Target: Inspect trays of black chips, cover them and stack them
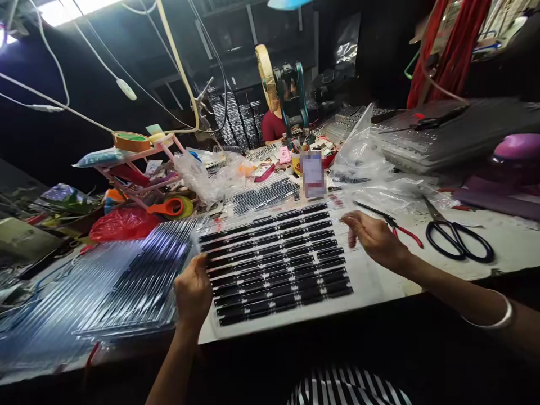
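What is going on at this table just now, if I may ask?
A person's left hand grips the left edge of a clear tray bearing rows of black strips. The right hand is at the tray's right side, fingertips close together; whether they hold anything is unclear. Clear ribbed sheets lie to the left, red-handled pliers and scissors to the right. Another person is across the table.

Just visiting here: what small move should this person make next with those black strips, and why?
Perhaps the right hand should steady the clear plastic tray by its right edge: the left hand grips the left edge, and the right is beside the rows of black strips. Whether it pinches anything is unclear.
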Motion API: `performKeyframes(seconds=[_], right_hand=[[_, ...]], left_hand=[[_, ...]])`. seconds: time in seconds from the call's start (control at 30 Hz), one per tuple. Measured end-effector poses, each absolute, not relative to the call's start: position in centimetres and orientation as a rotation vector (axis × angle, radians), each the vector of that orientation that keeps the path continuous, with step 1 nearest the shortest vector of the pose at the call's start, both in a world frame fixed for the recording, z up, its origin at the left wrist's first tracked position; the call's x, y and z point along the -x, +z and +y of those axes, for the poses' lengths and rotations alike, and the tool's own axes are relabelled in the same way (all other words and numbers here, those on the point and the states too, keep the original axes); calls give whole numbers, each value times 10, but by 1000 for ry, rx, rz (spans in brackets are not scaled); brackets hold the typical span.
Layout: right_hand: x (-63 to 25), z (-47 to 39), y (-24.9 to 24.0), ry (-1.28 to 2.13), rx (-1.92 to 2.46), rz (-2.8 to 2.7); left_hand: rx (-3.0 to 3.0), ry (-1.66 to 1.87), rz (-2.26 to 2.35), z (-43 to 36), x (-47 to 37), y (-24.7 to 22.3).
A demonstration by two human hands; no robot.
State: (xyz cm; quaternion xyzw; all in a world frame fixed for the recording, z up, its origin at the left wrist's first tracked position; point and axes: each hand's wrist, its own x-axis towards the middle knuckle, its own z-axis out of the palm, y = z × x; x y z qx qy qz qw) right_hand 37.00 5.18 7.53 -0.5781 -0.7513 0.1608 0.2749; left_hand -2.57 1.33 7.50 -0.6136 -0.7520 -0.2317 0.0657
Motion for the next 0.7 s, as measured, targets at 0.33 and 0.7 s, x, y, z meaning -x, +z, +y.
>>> performKeyframes(seconds=[0.33, 0.7], right_hand=[[-339, 82, 14, 308, 1984, -2182], [-295, 103, 18, 97, 1213, -2672]], left_hand=[[1899, -181, -2482, 51, 7, 30], [2495, -145, -1814, 61, -38, 17]])
